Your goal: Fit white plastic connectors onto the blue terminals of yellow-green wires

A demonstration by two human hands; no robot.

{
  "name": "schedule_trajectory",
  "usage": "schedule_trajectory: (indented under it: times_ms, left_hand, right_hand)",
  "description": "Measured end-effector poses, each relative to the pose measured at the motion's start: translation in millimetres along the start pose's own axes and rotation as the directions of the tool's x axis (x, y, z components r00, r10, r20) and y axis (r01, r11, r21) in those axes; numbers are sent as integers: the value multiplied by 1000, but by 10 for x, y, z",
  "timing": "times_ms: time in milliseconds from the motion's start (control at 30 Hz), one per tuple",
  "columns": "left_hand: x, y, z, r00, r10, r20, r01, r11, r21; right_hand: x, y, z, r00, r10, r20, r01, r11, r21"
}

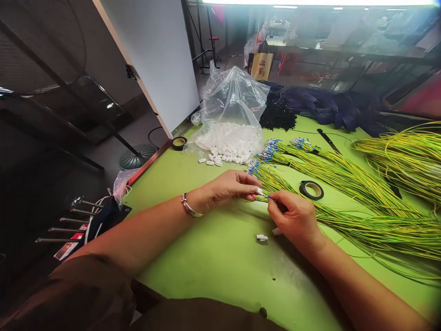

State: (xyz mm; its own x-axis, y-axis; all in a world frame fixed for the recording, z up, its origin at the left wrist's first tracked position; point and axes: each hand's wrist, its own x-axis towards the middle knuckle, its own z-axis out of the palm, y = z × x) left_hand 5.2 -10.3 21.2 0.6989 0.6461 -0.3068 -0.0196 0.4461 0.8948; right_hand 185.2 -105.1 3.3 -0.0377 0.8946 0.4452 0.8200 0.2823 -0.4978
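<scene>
White plastic piece (259,190) pinched by left hand (229,188), above tabletop (213,257), well in from near edge | blue-sleeved wire end (267,196) gripped by right hand (296,215), just beside it | loose connector (262,237) seen nearer that edge | clear bag (234,94) seen toward far-left corner

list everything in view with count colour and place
work table: one, green, centre
wires: many, yellow-green, right side
dark wires: many, bluish, table's back
clear bag: one, transparent, table's back
small pieces: many, white, in clear bag and on table
tape rolls: two, black, on table
paper bag: one, tan, behind table
panel: one, white, upper left
metal rods: several, silver, lower left
bracelet: one, silver, left wrist
left hand: one, bare, holding white piece
right hand: one, bare, pinching wire end
</scene>
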Motion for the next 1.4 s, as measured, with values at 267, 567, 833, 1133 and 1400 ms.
schedule_trajectory:
  times_ms: [267,567,833,1133,1400]
  left_hand:
    - [4,27,-3,998,56,-35,-51,991,126]
    - [-11,58,13,999,48,-1,-47,986,162]
    - [-2,31,-37,1000,21,6,-22,982,187]
    - [-18,37,12,999,30,16,-33,976,213]
    - [-9,-15,2,1000,-7,28,1,982,189]
  right_hand:
    - [-20,39,-2,991,-128,-25,125,987,-100]
    - [-2,44,-15,982,-179,-52,171,977,-124]
    - [4,41,-37,973,-215,-84,204,971,-121]
    - [1,73,3,964,-235,-122,220,968,-121]
    - [10,26,-4,964,-239,-121,229,970,-86]
